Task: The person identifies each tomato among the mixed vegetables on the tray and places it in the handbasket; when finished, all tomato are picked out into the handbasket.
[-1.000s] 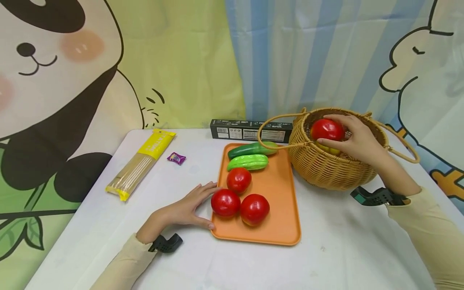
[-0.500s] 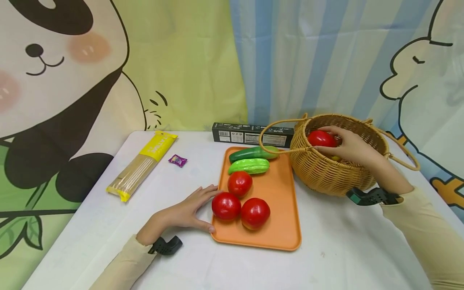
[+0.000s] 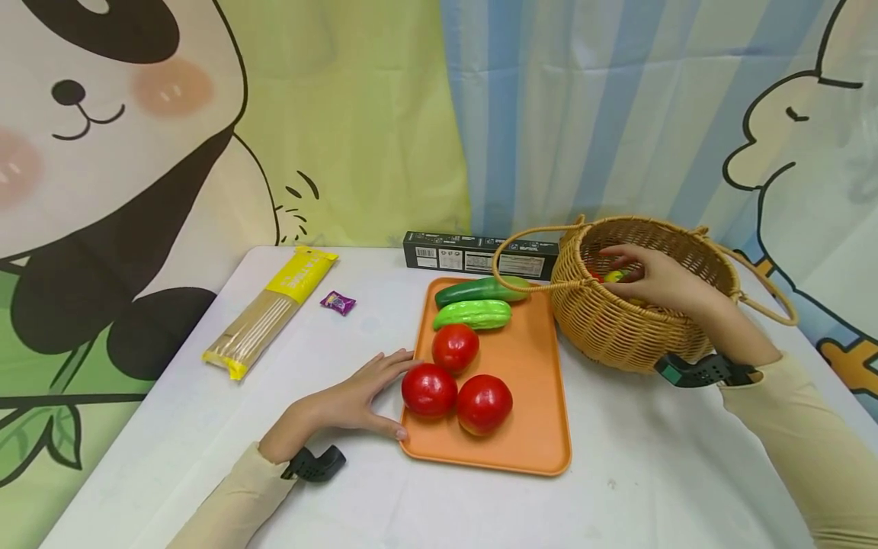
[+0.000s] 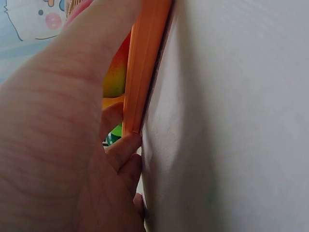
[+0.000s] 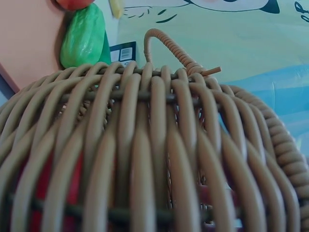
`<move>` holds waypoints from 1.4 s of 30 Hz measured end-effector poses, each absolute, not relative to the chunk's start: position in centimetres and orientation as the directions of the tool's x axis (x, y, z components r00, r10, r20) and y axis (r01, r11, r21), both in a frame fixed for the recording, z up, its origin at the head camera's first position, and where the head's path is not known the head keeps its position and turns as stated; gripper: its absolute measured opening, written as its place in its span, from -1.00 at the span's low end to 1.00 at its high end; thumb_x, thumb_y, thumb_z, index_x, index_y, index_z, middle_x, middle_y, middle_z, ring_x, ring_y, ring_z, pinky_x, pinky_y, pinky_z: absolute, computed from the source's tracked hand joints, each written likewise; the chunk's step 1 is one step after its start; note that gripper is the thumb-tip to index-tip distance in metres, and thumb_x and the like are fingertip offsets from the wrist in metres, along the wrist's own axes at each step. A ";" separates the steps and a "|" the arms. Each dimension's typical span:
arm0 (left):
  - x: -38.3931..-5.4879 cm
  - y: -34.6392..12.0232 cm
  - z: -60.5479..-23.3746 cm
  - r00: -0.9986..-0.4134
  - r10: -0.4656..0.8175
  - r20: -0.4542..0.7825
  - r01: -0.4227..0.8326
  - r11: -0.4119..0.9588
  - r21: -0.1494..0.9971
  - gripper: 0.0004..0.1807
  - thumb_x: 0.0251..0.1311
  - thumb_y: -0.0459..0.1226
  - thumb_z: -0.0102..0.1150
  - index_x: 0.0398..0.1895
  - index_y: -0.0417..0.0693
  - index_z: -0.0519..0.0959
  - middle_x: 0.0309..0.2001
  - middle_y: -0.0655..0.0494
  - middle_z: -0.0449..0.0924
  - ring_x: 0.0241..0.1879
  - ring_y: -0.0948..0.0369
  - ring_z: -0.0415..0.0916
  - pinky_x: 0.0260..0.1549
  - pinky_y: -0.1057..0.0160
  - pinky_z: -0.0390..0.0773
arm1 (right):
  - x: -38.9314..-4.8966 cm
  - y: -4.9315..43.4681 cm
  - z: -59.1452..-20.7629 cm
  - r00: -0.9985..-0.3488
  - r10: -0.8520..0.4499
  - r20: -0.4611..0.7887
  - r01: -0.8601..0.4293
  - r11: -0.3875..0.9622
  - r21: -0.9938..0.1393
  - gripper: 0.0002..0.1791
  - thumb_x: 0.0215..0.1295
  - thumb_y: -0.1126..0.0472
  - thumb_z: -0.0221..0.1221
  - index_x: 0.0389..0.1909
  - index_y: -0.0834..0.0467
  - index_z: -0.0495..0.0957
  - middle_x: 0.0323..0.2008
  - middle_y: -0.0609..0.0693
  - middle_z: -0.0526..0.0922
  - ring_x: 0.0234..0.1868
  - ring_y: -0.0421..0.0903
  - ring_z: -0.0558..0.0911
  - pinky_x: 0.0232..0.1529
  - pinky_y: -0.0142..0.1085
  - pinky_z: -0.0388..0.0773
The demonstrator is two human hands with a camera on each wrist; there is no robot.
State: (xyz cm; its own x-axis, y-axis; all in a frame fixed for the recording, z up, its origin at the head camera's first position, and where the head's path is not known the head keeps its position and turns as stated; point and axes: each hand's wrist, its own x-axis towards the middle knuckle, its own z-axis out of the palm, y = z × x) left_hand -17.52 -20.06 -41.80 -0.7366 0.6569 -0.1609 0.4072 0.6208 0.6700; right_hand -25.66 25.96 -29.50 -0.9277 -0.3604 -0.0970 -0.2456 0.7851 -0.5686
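Observation:
In the head view my right hand (image 3: 661, 282) reaches over the rim into a wicker basket (image 3: 631, 335), its fingers loosely bent and apart. Just below the fingertips, a bit of red (image 3: 596, 276) and a yellow-green thing (image 3: 614, 276) show inside; the hand hides most of them. My left hand (image 3: 353, 396) is spread at the left edge of an orange tray (image 3: 535, 396), thumb and fingers touching its rim. On the tray lie three round red fruits (image 3: 484, 404), a pale green ridged vegetable (image 3: 472, 314) and a dark green cucumber (image 3: 480, 290).
A long black box (image 3: 480, 255) stands behind the tray. To the left lie a yellow pack of dry noodles (image 3: 270, 316) and a small purple-wrapped candy (image 3: 338, 303). One basket handle (image 3: 501, 259) overhangs the tray's back corner. A printed curtain (image 3: 357, 114) hangs behind.
My right hand has lowered a round red fruit into the basket and let it go; its fingers now stand apart above it. The left hand stays at the tray's edge.

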 end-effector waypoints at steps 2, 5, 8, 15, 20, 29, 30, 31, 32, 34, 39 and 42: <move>-17.5 -20.1 -41.8 -0.736 0.659 -0.156 0.412 0.619 0.669 0.08 -0.09 0.16 0.44 0.52 0.25 0.11 0.55 0.12 -0.09 0.54 0.02 -0.29 0.46 -0.15 -0.30 | -25.6 26.0 -29.4 -0.927 -0.364 -0.091 -0.250 0.781 -0.573 -0.29 0.40 0.11 0.16 0.43 0.30 0.13 0.22 0.48 0.33 0.09 0.39 0.52 -0.04 0.13 0.56; -17.5 -20.1 -41.8 -0.735 0.661 -0.151 0.417 0.617 0.668 0.08 -0.09 0.15 0.45 0.52 0.24 0.11 0.55 0.12 -0.09 0.54 0.03 -0.29 0.46 -0.15 -0.29 | -25.6 26.0 -29.3 -0.929 -0.363 -0.079 -0.256 0.779 -0.572 -0.31 0.40 0.07 0.16 0.41 0.30 0.17 0.22 0.46 0.34 0.08 0.38 0.52 -0.06 0.13 0.56; -17.5 -20.0 -41.8 -0.735 0.662 -0.150 0.417 0.615 0.669 0.07 -0.09 0.15 0.45 0.51 0.24 0.11 0.55 0.12 -0.09 0.54 0.02 -0.30 0.46 -0.16 -0.29 | -25.5 25.9 -29.3 -0.932 -0.358 -0.063 -0.260 0.778 -0.573 -0.33 0.40 0.04 0.16 0.40 0.26 0.21 0.23 0.42 0.36 0.10 0.36 0.51 -0.04 0.14 0.53; -17.6 -20.0 -41.7 -0.738 0.659 -0.147 0.416 0.615 0.670 0.08 -0.09 0.15 0.45 0.52 0.24 0.11 0.55 0.10 -0.08 0.54 0.00 -0.29 0.46 -0.17 -0.30 | -25.3 25.9 -29.2 -0.929 -0.369 0.014 -0.306 0.748 -0.589 -0.40 0.42 0.06 0.13 0.36 0.25 0.28 0.25 0.38 0.37 0.15 0.40 0.47 0.04 0.24 0.46; -17.6 -20.1 -41.7 -0.735 0.662 -0.144 0.421 0.613 0.669 0.07 -0.08 0.15 0.45 0.51 0.21 0.12 0.55 0.09 -0.08 0.54 0.00 -0.29 0.46 -0.15 -0.31 | -24.3 25.7 -29.0 -0.950 -0.303 0.076 -0.284 0.738 -0.612 -0.45 0.41 0.04 0.15 0.31 0.21 0.36 0.25 0.28 0.41 0.18 0.30 0.47 0.07 0.23 0.45; -17.5 -20.1 -41.7 -0.733 0.665 -0.145 0.420 0.609 0.672 0.07 -0.08 0.14 0.45 0.52 0.23 0.11 0.55 0.09 -0.07 0.54 -0.01 -0.29 0.46 -0.16 -0.31 | -23.3 25.3 -29.4 -0.960 -0.211 0.183 -0.279 0.703 -0.654 -0.51 0.39 0.06 0.17 0.24 0.20 0.44 0.20 0.22 0.48 0.13 0.14 0.53 0.09 -0.13 0.51; -17.5 -20.1 -41.8 -0.732 0.665 -0.145 0.420 0.609 0.673 0.07 -0.08 0.14 0.45 0.52 0.23 0.11 0.55 0.10 -0.07 0.54 -0.01 -0.29 0.46 -0.16 -0.30 | -23.2 25.3 -29.5 -0.959 -0.203 0.197 -0.283 0.701 -0.655 -0.53 0.39 0.07 0.18 0.23 0.20 0.45 0.19 0.20 0.49 0.11 0.05 0.55 0.04 -0.28 0.53; -17.6 -20.1 -41.8 -0.733 0.665 -0.145 0.420 0.609 0.672 0.07 -0.08 0.14 0.45 0.52 0.23 0.11 0.55 0.10 -0.07 0.54 -0.01 -0.29 0.46 -0.17 -0.30 | -23.2 25.2 -29.6 -0.957 -0.197 0.212 -0.289 0.696 -0.657 -0.54 0.39 0.08 0.18 0.22 0.20 0.46 0.18 0.19 0.49 0.08 -0.06 0.56 -0.02 -0.42 0.51; -17.6 -20.1 -41.8 -0.733 0.665 -0.144 0.421 0.608 0.673 0.07 -0.08 0.14 0.45 0.52 0.23 0.11 0.55 0.10 -0.07 0.54 -0.01 -0.29 0.46 -0.17 -0.29 | -23.1 25.2 -29.7 -0.955 -0.191 0.226 -0.294 0.691 -0.660 -0.55 0.38 0.09 0.18 0.21 0.20 0.47 0.17 0.18 0.50 0.04 -0.19 0.56 -0.09 -0.54 0.47; -17.6 -20.2 -41.9 -0.733 0.665 -0.141 0.423 0.609 0.671 0.07 -0.08 0.15 0.44 0.52 0.24 0.11 0.55 0.11 -0.07 0.54 0.00 -0.29 0.46 -0.17 -0.29 | -23.0 25.2 -29.8 -0.947 -0.188 0.260 -0.316 0.675 -0.666 -0.57 0.38 0.11 0.18 0.19 0.22 0.48 0.16 0.18 0.50 -0.05 -0.40 0.51 -0.19 -0.70 0.40; -17.6 -20.2 -42.0 -0.728 0.673 -0.130 0.437 0.603 0.668 0.08 -0.08 0.15 0.44 0.52 0.23 0.11 0.54 0.10 -0.06 0.54 0.02 -0.27 0.46 -0.15 -0.30 | -22.5 24.8 -29.9 -0.930 -0.188 0.317 -0.360 0.645 -0.675 -0.60 0.40 0.16 0.17 0.17 0.25 0.49 0.14 0.16 0.49 -0.09 -0.58 0.41 -0.20 -0.73 0.40; -17.6 -20.2 -42.0 -0.726 0.675 -0.132 0.436 0.600 0.671 0.08 -0.08 0.14 0.45 0.52 0.21 0.11 0.55 0.09 -0.07 0.54 0.02 -0.28 0.46 -0.15 -0.30 | -22.3 24.4 -30.0 -0.919 -0.189 0.346 -0.383 0.635 -0.671 -0.63 0.39 0.17 0.17 0.14 0.24 0.51 0.11 0.09 0.49 -0.07 -0.57 0.42 -0.19 -0.72 0.41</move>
